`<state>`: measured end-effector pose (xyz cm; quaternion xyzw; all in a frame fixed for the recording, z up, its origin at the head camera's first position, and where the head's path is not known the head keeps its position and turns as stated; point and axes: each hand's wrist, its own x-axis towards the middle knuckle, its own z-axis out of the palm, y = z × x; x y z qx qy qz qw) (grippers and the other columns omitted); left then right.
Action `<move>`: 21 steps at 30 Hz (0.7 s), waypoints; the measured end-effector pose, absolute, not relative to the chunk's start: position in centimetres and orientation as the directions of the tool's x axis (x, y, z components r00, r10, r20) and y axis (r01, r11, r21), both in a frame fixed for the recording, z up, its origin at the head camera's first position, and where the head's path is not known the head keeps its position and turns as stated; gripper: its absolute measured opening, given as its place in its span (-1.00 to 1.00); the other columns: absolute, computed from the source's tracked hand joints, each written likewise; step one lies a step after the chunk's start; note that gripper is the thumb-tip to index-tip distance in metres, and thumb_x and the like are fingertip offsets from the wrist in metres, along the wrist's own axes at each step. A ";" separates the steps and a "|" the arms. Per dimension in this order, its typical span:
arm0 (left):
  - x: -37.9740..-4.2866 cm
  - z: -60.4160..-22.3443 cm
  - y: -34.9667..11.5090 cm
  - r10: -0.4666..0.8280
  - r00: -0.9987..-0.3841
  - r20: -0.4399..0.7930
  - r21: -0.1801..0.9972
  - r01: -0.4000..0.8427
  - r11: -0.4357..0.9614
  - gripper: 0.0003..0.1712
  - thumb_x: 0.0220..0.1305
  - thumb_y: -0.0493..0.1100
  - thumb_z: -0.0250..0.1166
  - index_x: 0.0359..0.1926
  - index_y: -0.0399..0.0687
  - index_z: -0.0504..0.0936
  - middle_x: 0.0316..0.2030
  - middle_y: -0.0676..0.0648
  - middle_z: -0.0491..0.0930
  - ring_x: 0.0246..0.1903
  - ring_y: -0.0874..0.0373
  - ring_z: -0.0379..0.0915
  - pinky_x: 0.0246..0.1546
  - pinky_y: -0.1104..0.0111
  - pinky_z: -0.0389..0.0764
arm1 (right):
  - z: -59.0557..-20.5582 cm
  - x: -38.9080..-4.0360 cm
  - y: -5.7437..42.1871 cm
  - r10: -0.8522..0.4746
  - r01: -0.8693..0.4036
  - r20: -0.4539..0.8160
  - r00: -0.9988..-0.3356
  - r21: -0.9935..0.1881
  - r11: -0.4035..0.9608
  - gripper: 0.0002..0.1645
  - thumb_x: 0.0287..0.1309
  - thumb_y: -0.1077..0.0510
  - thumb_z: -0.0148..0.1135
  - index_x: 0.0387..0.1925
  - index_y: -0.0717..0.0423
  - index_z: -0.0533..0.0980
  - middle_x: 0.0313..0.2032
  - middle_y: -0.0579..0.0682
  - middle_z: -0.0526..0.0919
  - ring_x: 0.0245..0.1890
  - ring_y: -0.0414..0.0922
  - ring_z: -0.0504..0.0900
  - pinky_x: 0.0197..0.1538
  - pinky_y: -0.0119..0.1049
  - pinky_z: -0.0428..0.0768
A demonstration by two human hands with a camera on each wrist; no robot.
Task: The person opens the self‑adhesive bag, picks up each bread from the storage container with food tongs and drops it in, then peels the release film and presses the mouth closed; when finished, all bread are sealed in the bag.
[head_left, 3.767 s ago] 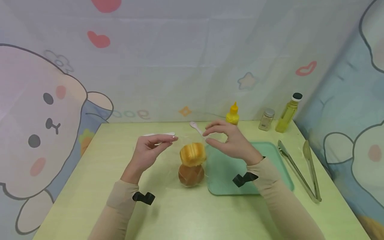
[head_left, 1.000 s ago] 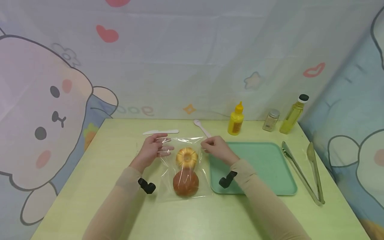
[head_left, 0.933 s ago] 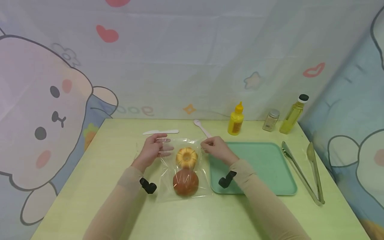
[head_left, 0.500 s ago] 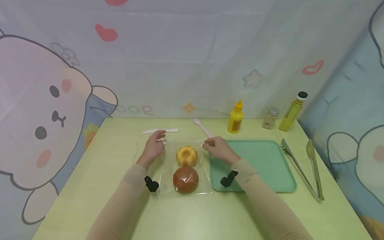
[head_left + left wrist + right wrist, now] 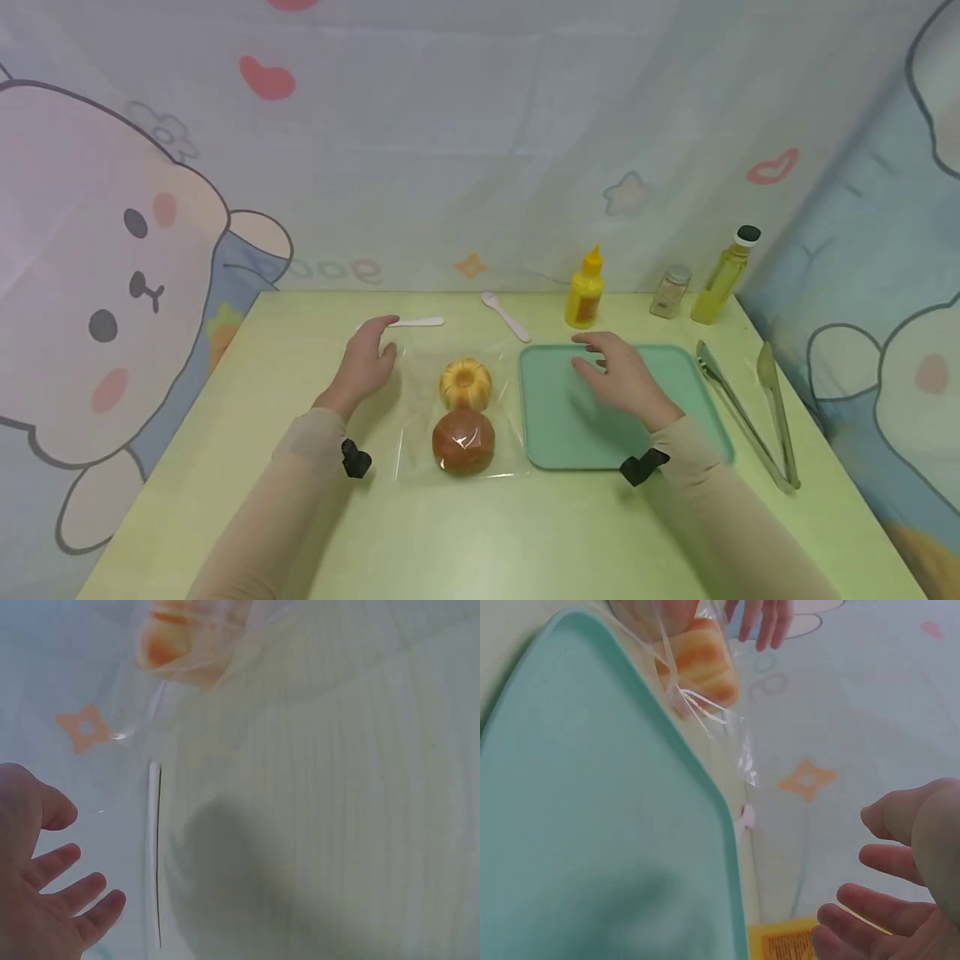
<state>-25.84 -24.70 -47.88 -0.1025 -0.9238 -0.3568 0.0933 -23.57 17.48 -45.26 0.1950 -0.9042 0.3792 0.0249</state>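
A clear plastic bag [image 5: 412, 458] lies on the table with two breads inside. The yellow ridged bread [image 5: 465, 385] is at the far end, and the round brown bun [image 5: 463, 442] sits nearer. My left hand [image 5: 363, 362] hovers left of the bag with its fingers apart, holding nothing. Its fingertips overlap the white plastic knife [image 5: 420, 322] in the head view. Over the green tray [image 5: 555, 425], my right hand [image 5: 622, 375] hangs with loosely bent fingers and nothing in them. The right wrist view also shows the bag's crinkled open end beside the tray.
A pink spoon [image 5: 506, 317] lies behind the bag. Along the back stand a yellow squeeze bottle [image 5: 584, 292], a small jar with a grey lid [image 5: 670, 293] and an oil bottle [image 5: 722, 279]. Metal tongs [image 5: 750, 425] lie right of the tray.
Both hands have come away from the bag's far end: the right one moved right over the tray, the left one slightly left. The bag now lies flat with both breads inside.
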 end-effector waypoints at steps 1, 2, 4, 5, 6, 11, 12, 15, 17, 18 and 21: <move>-26.0 -48.0 -24.7 0.134 -0.959 0.249 0.628 0.265 0.732 -0.43 0.50 -0.38 0.06 0.48 -0.31 0.36 0.44 -0.36 0.36 0.50 -0.30 0.19 0.49 -0.15 0.26 | -45.2 -23.4 17.9 -0.332 -0.373 0.197 -0.923 -0.678 0.634 -0.48 0.51 0.13 0.23 0.38 0.25 0.48 0.32 0.28 0.53 0.28 0.25 0.57 0.25 0.19 0.61; -26.2 -48.0 -24.7 0.143 -0.959 0.245 0.622 0.269 0.735 -0.43 0.50 -0.39 0.06 0.49 -0.31 0.36 0.45 -0.37 0.36 0.50 -0.31 0.19 0.49 -0.15 0.25 | -45.1 -23.3 18.2 -0.330 -0.371 0.197 -0.923 -0.678 0.635 -0.48 0.51 0.13 0.23 0.38 0.25 0.48 0.32 0.28 0.53 0.28 0.26 0.57 0.25 0.19 0.61; -26.5 -48.2 -24.7 0.158 -0.962 0.224 0.614 0.265 0.744 -0.42 0.51 -0.38 0.03 0.51 -0.28 0.34 0.45 -0.37 0.35 0.48 -0.31 0.22 0.47 -0.15 0.29 | -45.2 -23.2 18.7 -0.328 -0.371 0.198 -0.924 -0.676 0.637 -0.47 0.51 0.13 0.23 0.38 0.25 0.48 0.32 0.29 0.53 0.28 0.26 0.56 0.25 0.19 0.61; -26.6 -48.3 -24.7 0.152 -0.968 0.198 0.633 0.245 0.735 -0.42 0.54 -0.35 0.01 0.52 -0.27 0.32 0.46 -0.38 0.34 0.46 -0.32 0.27 0.45 -0.15 0.33 | -45.3 -23.1 18.9 -0.327 -0.372 0.201 -0.924 -0.674 0.638 -0.48 0.51 0.13 0.23 0.38 0.26 0.48 0.32 0.29 0.53 0.28 0.26 0.57 0.25 0.19 0.61; -26.7 -48.5 -24.7 0.140 -0.977 0.159 0.659 0.211 0.722 -0.43 0.59 -0.29 -0.02 0.54 -0.24 0.29 0.46 -0.38 0.34 0.41 -0.31 0.35 0.40 -0.13 0.40 | -45.3 -23.0 19.0 -0.325 -0.374 0.204 -0.923 -0.671 0.640 -0.48 0.51 0.13 0.23 0.38 0.25 0.48 0.32 0.29 0.53 0.28 0.25 0.57 0.24 0.18 0.61; -27.7 -49.0 -24.3 0.065 -0.990 -0.124 0.865 -0.076 0.495 -0.32 0.70 0.26 -0.20 0.62 0.06 0.19 0.37 -0.37 0.44 -0.02 -0.18 0.68 -0.04 0.05 0.73 | -45.7 -22.8 19.1 -0.337 -0.395 0.223 -0.915 -0.673 0.625 -0.49 0.51 0.15 0.25 0.38 0.25 0.48 0.31 0.26 0.56 0.26 0.23 0.59 0.24 0.17 0.62; -27.9 -49.1 -24.3 0.063 -0.983 -0.170 0.886 -0.125 0.446 -0.26 0.66 0.35 -0.23 0.60 0.09 0.22 0.34 -0.36 0.48 -0.10 -0.12 0.69 -0.12 0.11 0.74 | -45.7 -22.8 19.0 -0.347 -0.402 0.225 -0.911 -0.676 0.618 -0.48 0.50 0.15 0.25 0.38 0.25 0.48 0.31 0.25 0.57 0.25 0.22 0.59 0.25 0.16 0.62; -28.4 -48.9 -24.2 0.076 -0.971 -0.228 0.917 -0.188 0.352 -0.17 0.59 0.45 -0.25 0.45 -0.02 0.40 0.23 -0.35 0.58 -0.24 -0.03 0.67 -0.24 0.21 0.72 | -45.7 -22.9 18.6 -0.374 -0.422 0.228 -0.899 -0.682 0.597 -0.48 0.50 0.14 0.26 0.38 0.24 0.48 0.31 0.23 0.58 0.25 0.20 0.61 0.25 0.13 0.62; -28.6 -48.7 -24.1 0.078 -0.972 -0.220 0.927 -0.184 0.326 -0.16 0.59 0.44 -0.19 0.28 -0.19 0.52 0.15 -0.33 0.64 -0.26 0.00 0.69 -0.25 0.23 0.73 | -45.5 -23.0 18.4 -0.384 -0.430 0.232 -0.894 -0.687 0.585 -0.48 0.51 0.14 0.25 0.38 0.23 0.48 0.30 0.22 0.58 0.25 0.19 0.61 0.25 0.13 0.62; -28.6 -48.6 -24.1 0.072 -0.974 -0.214 0.930 -0.181 0.319 -0.16 0.60 0.43 -0.15 0.19 -0.25 0.57 0.10 -0.30 0.67 -0.26 0.00 0.71 -0.23 0.23 0.75 | -45.4 -23.0 18.4 -0.385 -0.433 0.235 -0.892 -0.689 0.582 -0.48 0.51 0.15 0.25 0.38 0.23 0.48 0.30 0.22 0.58 0.24 0.19 0.61 0.24 0.13 0.62; -28.6 -48.3 -24.1 0.052 -0.982 -0.183 0.935 -0.157 0.317 -0.22 0.61 0.33 -0.01 0.02 -0.36 0.67 0.02 -0.29 0.71 -0.18 -0.03 0.76 -0.13 0.24 0.78 | -45.1 -23.1 18.4 -0.383 -0.433 0.239 -0.892 -0.694 0.576 -0.49 0.51 0.15 0.24 0.38 0.23 0.48 0.30 0.24 0.59 0.24 0.20 0.61 0.24 0.17 0.62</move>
